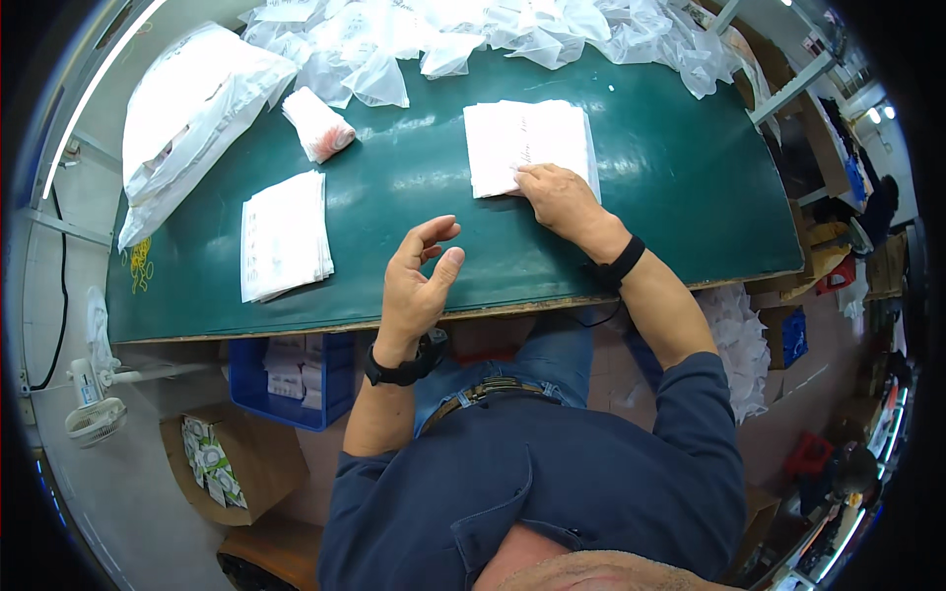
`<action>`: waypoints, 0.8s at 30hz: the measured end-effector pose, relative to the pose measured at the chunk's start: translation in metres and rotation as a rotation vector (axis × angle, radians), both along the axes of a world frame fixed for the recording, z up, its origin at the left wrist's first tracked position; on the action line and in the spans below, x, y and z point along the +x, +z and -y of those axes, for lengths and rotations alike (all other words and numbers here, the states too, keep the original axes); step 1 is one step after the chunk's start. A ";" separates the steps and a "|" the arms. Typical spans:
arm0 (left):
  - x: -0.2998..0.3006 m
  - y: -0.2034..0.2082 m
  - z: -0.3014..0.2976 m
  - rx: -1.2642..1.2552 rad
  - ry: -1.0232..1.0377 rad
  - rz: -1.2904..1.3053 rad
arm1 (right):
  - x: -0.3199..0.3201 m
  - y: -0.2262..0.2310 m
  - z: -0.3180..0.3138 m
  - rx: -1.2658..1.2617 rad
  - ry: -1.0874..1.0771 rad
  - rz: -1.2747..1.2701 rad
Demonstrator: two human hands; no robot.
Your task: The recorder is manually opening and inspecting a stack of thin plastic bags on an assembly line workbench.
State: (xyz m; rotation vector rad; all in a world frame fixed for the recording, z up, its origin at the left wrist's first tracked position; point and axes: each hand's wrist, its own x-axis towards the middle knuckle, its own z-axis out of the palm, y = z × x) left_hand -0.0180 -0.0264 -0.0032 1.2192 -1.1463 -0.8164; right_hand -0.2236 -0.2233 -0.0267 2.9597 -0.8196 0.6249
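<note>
On the green table a stack of flat white printed bags (527,133) lies a little right of centre. My right hand (564,200) rests at the near edge of this stack, its thumb and fingers closed on the edge of the top bag. My left hand (418,281) hovers over the table's front edge, fingers apart and slightly curled, with nothing in it. A second stack of flat white bags (286,238) lies to its left. Behind that stack sits a rolled white bundle (318,124) with a reddish print.
Crumpled translucent plastic bags (443,39) heap along the far edge of the green table (394,158). A large white sack (202,108) stands at far left, near yellow rubber bands (141,264). Below are a blue crate (335,384), a cardboard box (266,463) and a small fan (96,419).
</note>
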 end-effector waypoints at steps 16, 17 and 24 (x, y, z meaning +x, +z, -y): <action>-0.009 -0.015 0.002 0.149 -0.053 -0.427 | -0.021 0.047 -0.028 -0.102 -0.080 0.404; -0.010 -0.011 0.005 0.150 -0.051 -0.426 | -0.021 0.051 -0.040 -0.154 -0.092 0.533; -0.017 -0.005 0.026 0.108 -0.250 -1.006 | -0.011 0.046 -0.117 -0.046 0.384 0.298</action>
